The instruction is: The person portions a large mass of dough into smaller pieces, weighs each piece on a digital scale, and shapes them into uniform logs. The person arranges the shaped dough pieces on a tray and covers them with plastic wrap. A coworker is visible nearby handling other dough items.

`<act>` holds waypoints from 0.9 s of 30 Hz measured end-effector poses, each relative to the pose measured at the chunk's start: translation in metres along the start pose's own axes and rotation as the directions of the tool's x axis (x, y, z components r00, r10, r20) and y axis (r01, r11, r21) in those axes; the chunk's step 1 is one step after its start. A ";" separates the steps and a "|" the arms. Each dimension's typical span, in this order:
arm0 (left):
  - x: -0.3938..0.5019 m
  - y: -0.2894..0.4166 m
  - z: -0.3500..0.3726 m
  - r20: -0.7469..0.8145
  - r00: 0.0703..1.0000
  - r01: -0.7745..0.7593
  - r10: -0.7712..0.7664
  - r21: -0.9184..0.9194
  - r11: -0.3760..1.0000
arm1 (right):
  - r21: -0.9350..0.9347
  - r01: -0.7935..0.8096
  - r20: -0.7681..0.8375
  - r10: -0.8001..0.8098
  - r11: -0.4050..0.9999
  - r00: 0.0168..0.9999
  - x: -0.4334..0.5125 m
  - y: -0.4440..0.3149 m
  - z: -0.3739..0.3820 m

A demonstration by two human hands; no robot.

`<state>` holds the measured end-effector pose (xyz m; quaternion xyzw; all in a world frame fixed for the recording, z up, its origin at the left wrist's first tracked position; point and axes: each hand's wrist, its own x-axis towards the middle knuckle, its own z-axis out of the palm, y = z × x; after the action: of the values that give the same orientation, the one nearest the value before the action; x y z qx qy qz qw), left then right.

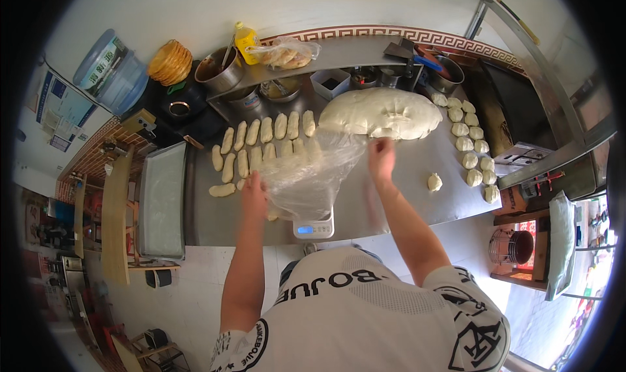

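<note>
A sheet of clear plastic film [313,176] spans the space between my hands, over some of the dough rolls [266,130] and the back of a white digital scale [314,229]. My left hand [255,193] grips the film's left edge. Raised at the film's other side, my right hand [382,159] has its fingers closed on the film's corner, just in front of a large dough mass [381,113]. The rolls lie in rows on the steel table [352,220]. One small dough lump [434,182] sits to the right, near more dough pieces [469,160].
Behind the dough, a steel shelf [342,54] bears a yellow oil bottle [247,42] and bagged flatbreads [288,56]. A metal pot [220,71] stands back left. A large tray [164,201] adjoins the table's left end; a black griddle [511,108] stands at the right.
</note>
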<state>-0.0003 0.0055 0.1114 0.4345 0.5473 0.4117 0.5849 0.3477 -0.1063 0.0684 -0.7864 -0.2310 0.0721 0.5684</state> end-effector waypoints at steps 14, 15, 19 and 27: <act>0.040 -0.039 -0.031 0.198 0.980 -0.063 -0.010 0.358 0.932 | 0.259 -0.262 0.371 0.155 0.930 0.916 -0.027 -0.060 0.007; 0.055 -0.032 -0.040 0.076 0.997 0.001 -0.025 0.296 0.955 | 0.333 -0.277 0.315 0.170 0.901 0.934 -0.012 -0.065 0.005; 0.124 0.050 -0.073 -0.039 0.996 0.067 -0.075 -0.189 0.980 | 0.461 -0.226 0.190 0.153 0.858 0.970 0.023 -0.116 -0.001; 0.139 0.191 -0.152 -0.218 0.660 -0.749 0.719 -0.267 0.607 | 0.352 0.231 0.040 -0.261 0.907 0.965 -0.023 -0.164 0.006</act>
<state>-0.1449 0.2017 0.2515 0.4961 0.2679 0.7202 0.4042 0.2793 -0.0711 0.2151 -0.6354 -0.3363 0.0732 0.6912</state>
